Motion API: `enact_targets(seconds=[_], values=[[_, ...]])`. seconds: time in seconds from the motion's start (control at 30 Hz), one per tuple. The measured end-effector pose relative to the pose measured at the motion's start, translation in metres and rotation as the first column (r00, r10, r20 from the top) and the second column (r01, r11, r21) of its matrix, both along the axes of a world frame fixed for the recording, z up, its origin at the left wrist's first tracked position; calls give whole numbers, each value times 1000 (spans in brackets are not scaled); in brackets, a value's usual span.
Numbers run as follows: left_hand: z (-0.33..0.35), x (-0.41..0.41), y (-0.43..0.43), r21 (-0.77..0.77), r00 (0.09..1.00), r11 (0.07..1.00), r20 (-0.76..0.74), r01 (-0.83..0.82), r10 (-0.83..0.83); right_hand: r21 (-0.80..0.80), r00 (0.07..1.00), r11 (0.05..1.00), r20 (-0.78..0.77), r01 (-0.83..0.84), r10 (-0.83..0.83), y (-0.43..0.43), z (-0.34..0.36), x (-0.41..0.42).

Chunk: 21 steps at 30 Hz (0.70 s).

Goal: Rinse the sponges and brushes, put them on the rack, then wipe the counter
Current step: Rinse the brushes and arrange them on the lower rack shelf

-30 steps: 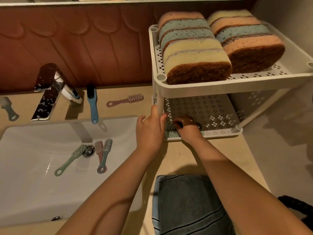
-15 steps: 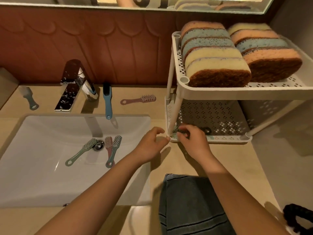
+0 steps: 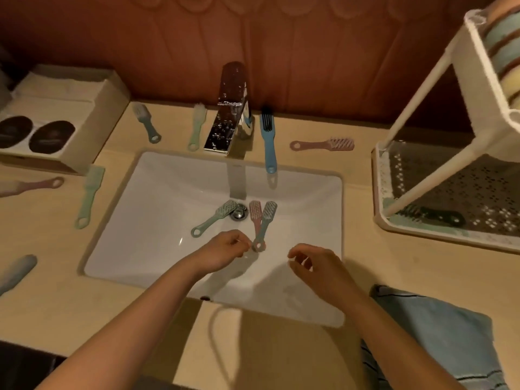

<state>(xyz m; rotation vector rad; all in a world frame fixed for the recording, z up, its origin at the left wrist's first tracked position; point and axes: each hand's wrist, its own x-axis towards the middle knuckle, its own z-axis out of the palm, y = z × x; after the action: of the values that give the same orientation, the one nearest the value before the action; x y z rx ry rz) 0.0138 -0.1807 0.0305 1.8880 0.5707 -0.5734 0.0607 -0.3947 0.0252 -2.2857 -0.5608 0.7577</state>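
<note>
The beige counter (image 3: 281,347) is running across the whole view, and the white sink (image 3: 157,220) is sitting sunk into its middle. At the right the white two-tier rack (image 3: 430,187) is standing on the counter. It is carrying striped sponges (image 3: 503,38) on its upper shelf, and a dark brush (image 3: 441,216) is lying on its lower shelf. A blue striped towel (image 3: 439,333) is lying at the near right, and a cardboard box (image 3: 70,108) is sitting at the far left. The chrome faucet (image 3: 229,114) is standing behind the basin, with several more brushes lying on the counter around it.

The right hand (image 3: 315,266) is hovering over the basin with its fingers loosely curled, holding nothing. The left hand (image 3: 225,251) is curling its fingers right at the handle ends of a pink brush (image 3: 255,218) and a blue-grey brush (image 3: 266,220). Whether it is gripping either one cannot be told. A green brush (image 3: 213,219) is lying beside the drain.
</note>
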Motion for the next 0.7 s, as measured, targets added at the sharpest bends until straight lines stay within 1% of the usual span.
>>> enact_targets(seconds=[0.17, 0.27, 0.33, 0.4, 0.5, 0.6, 0.7], values=[[-23, -15, 59, 49, 995, 995, -30, -92, 93, -129, 994, 990, -93, -62, 50, 59, -28, 5], [-40, -16, 84, 54, 991, 991, -48, -124, 126, -230, 990, 967, -115, -110, 85, 87, -54, 9], [-53, -15, 96, 75, 994, 993, -54, -88, 93, -272, 993, 960, -113, -70, 40, 104, -71, 13], [-67, -10, 106, 134, 994, 988, -64, -81, 91, -332, 995, 943, -93, -2, -31, 120, -84, 18], [-86, 1, 117, 233, 993, 968, -42, -94, 106, -451, 990, 887, -39, 103, -135, 132, -96, 29], [-106, 8, 128, 348, 999, 937, -32, -22, 35, -523, 986, 839, 19, 151, -166, 140, -107, 34], [-119, 10, 132, 437, 999, 898, -41, 45, -30, -535, 986, 829, 67, 165, -153, 146, -113, 31]])
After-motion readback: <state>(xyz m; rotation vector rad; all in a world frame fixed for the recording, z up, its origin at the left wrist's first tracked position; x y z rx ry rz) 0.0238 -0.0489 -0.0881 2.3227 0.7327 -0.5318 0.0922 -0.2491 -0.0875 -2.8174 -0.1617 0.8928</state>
